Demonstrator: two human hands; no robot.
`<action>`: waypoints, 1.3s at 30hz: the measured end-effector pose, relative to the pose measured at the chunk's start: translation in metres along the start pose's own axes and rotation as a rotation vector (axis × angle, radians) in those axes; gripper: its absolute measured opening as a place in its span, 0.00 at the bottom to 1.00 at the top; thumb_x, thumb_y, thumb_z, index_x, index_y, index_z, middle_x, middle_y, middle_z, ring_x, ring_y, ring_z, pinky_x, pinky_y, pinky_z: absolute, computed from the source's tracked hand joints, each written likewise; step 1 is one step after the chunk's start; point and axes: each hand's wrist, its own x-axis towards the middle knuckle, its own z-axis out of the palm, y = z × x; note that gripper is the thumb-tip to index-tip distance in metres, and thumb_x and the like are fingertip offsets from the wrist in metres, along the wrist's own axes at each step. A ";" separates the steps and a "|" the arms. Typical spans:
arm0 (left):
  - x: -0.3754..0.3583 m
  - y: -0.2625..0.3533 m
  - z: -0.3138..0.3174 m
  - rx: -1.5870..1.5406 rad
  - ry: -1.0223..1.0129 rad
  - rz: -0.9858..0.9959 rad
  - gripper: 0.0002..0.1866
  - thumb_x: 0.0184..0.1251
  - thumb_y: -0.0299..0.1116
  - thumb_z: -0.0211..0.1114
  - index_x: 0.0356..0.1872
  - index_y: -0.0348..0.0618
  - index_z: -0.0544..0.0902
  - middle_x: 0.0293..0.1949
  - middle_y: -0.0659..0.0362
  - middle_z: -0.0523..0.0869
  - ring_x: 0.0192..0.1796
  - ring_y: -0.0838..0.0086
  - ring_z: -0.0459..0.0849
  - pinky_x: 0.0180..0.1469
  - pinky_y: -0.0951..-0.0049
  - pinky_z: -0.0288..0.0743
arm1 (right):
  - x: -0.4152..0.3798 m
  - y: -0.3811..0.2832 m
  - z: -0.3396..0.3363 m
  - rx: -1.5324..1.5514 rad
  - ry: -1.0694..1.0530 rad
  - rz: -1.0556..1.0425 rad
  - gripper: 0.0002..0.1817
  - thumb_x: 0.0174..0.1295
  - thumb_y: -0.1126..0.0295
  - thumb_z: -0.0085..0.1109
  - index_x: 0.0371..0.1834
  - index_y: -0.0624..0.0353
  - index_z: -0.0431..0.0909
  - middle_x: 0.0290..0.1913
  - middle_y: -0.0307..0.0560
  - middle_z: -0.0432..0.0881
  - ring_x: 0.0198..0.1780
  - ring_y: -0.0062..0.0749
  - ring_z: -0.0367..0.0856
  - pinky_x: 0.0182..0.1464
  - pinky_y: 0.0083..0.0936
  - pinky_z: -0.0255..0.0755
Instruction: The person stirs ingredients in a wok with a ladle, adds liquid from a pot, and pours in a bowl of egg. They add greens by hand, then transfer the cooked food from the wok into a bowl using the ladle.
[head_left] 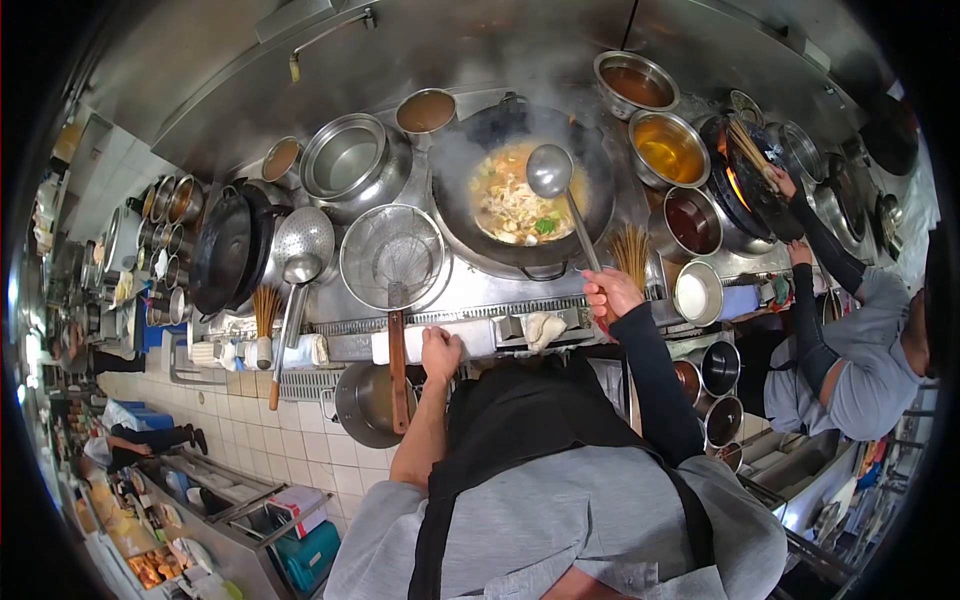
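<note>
My right hand [612,295] is closed round the handle of a metal ladle [549,171]. The ladle's bowl hangs over a large black wok [450,205] in which pale pieces, a green leaf and orange broth [515,195] steam. My left hand [440,353] is a fist resting on a folded white cloth [475,338] at the stove's front edge; whether it grips anything is hidden. Just left of that fist stands the wooden handle of a wire-mesh strainer [393,257]. A bamboo brush [630,255] stands beside my right hand.
Pots of liquid, including a big steel pot [345,160] and a bowl of yellow oil [668,150], ring the wok. At left are a perforated skimmer [303,243] and stacked black woks [222,250]. On the right, a co-worker [850,350] holds a brush [748,142] over another wok.
</note>
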 end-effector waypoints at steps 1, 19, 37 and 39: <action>0.000 0.000 0.000 0.002 0.000 -0.002 0.13 0.60 0.36 0.67 0.34 0.36 0.78 0.39 0.47 0.78 0.40 0.50 0.81 0.46 0.55 0.76 | 0.001 0.000 0.000 -0.003 -0.001 0.000 0.08 0.73 0.70 0.58 0.41 0.56 0.68 0.26 0.34 0.71 0.20 0.15 0.64 0.19 0.19 0.56; 0.001 -0.004 0.002 0.011 0.004 0.014 0.14 0.60 0.37 0.67 0.34 0.35 0.77 0.40 0.46 0.78 0.41 0.50 0.81 0.47 0.54 0.76 | -0.022 0.004 -0.011 0.137 -0.073 0.088 0.11 0.74 0.69 0.57 0.52 0.63 0.73 0.28 0.34 0.69 0.20 0.12 0.61 0.16 0.13 0.52; 0.000 0.005 -0.004 -0.032 -0.027 -0.022 0.12 0.60 0.35 0.64 0.33 0.34 0.79 0.41 0.43 0.78 0.44 0.45 0.80 0.51 0.52 0.75 | -0.015 0.015 -0.008 0.152 -0.093 0.132 0.11 0.74 0.69 0.57 0.51 0.63 0.73 0.28 0.34 0.70 0.20 0.12 0.62 0.18 0.14 0.54; 0.000 0.006 -0.005 -0.036 -0.024 -0.034 0.12 0.60 0.35 0.64 0.33 0.34 0.79 0.40 0.43 0.78 0.44 0.45 0.80 0.51 0.52 0.75 | -0.024 0.011 -0.007 0.146 -0.115 0.127 0.11 0.74 0.68 0.57 0.52 0.63 0.73 0.28 0.33 0.70 0.20 0.11 0.62 0.18 0.13 0.54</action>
